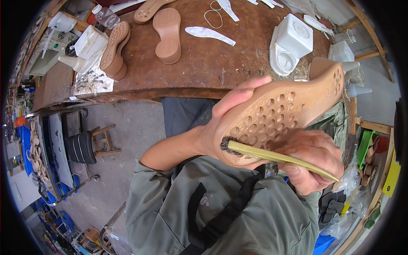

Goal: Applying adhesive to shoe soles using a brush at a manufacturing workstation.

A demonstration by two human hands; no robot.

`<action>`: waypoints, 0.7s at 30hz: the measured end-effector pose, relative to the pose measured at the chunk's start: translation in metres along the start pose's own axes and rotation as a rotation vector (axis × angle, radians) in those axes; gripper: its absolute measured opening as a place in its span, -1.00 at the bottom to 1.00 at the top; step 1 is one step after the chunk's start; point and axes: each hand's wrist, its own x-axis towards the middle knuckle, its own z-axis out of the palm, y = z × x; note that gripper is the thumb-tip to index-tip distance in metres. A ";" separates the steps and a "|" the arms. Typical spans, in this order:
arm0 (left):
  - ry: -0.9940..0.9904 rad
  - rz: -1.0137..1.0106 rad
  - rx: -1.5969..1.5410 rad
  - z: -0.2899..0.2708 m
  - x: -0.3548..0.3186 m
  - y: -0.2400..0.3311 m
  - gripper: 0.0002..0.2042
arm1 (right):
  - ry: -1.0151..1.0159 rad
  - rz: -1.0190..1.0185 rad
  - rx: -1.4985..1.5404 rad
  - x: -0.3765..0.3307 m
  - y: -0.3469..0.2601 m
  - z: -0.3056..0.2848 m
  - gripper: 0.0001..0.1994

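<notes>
A tan heeled shoe sole [278,117] is held up before my chest, its hollowed, dimpled face turned toward me. My left hand [225,104] grips its broad end from behind, with fingertips showing over the far edge; the thumb is hidden. Wet, glossy patches shine on the dimpled face. In my right hand [314,159] is a brush with a yellowish flat handle [276,156], pinched between thumb and fingers. Its short dark bristles [227,145] touch the sole near the rim of the broad end.
On the brown worktable [229,55] lie more tan soles [169,34], a white cut piece [210,35] and a rubber band [213,19]. A white plastic container [293,38] stands at the right, a clear bottle [106,17] at the far left. A stool [102,138] stands left.
</notes>
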 end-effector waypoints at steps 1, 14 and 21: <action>0.002 0.000 -0.002 0.001 -0.001 0.000 0.04 | -0.017 -0.017 -0.010 0.001 0.000 -0.002 -0.77; -0.192 -0.162 -0.218 -0.002 0.001 0.009 0.08 | -0.230 -0.121 0.094 0.006 0.012 -0.024 -0.75; -0.248 -0.185 -0.243 -0.003 -0.003 0.007 0.09 | -0.308 -0.193 0.120 0.007 0.014 -0.032 -0.74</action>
